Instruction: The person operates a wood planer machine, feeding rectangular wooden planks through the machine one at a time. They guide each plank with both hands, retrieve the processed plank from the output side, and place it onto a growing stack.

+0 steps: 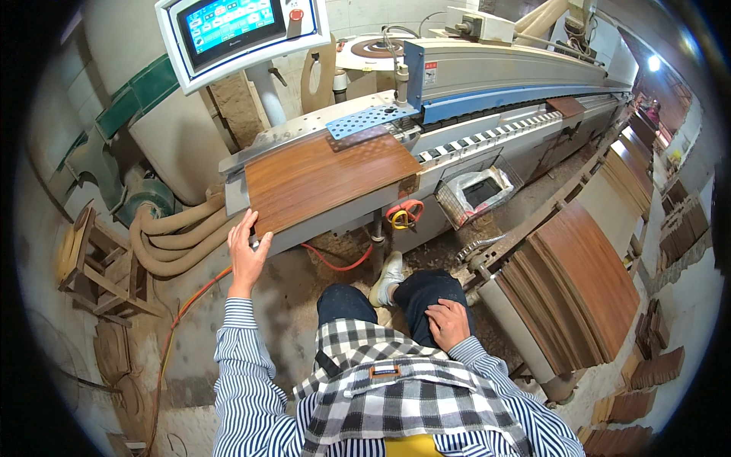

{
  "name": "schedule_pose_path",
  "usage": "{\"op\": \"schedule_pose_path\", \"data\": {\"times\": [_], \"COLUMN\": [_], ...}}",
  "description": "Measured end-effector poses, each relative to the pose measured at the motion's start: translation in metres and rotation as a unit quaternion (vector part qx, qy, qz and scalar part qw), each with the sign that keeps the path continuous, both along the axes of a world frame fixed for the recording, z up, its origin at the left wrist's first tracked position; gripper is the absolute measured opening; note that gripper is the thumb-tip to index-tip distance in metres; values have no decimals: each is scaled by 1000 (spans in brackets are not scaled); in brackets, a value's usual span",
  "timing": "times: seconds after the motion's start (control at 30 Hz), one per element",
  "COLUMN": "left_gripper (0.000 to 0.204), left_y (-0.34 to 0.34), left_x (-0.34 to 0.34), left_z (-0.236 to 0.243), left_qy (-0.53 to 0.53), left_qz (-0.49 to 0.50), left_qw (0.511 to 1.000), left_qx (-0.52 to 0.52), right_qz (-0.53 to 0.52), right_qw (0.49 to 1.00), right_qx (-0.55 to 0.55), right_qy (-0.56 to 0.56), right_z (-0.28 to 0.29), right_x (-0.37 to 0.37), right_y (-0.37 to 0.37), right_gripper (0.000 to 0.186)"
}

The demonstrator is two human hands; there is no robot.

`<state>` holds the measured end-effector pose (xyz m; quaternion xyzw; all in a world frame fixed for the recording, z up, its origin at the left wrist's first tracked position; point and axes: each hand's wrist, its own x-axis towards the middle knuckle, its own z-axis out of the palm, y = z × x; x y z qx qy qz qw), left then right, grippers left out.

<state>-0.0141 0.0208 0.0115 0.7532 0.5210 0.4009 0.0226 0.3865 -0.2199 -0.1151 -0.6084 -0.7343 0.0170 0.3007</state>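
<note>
A brown wood-grain panel lies flat on the infeed table of a long machine, its far side under a blue perforated plate. At the panel's near left corner is my left hand, fingers stretched and thumb apart, touching the edge without wrapping round it. My right hand rests on my right thigh, fingers loosely laid out, holding nothing. Further along the machine, a smaller brown panel piece sits on the track of black and white pads.
A stack of brown panels stands on a roller conveyor to my right. A control screen hangs at upper left. Ribbed hoses and a wooden stool are at left. A lined wire basket hangs on the machine's front.
</note>
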Motion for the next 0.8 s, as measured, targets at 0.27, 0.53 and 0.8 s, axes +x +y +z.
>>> {"op": "schedule_pose_path", "data": {"times": [0.27,0.53,0.8], "left_gripper": [43,48,52], "left_y": [0,3,21], "left_x": [-6,6,69], "left_z": [0,7,8], "left_qy": [-46,46,84], "left_qz": [-35,-2,-18], "left_qw": [998,999,996], "left_qx": [-24,-16,-4], "right_qz": [-3,-4,2], "right_qw": [1000,1000,1000], "right_qx": [-8,-6,-2], "right_qy": [-12,-1,0], "right_z": [-2,-1,-1], "right_x": [1,0,2], "right_y": [1,0,-1], "right_gripper": [19,18,19]}}
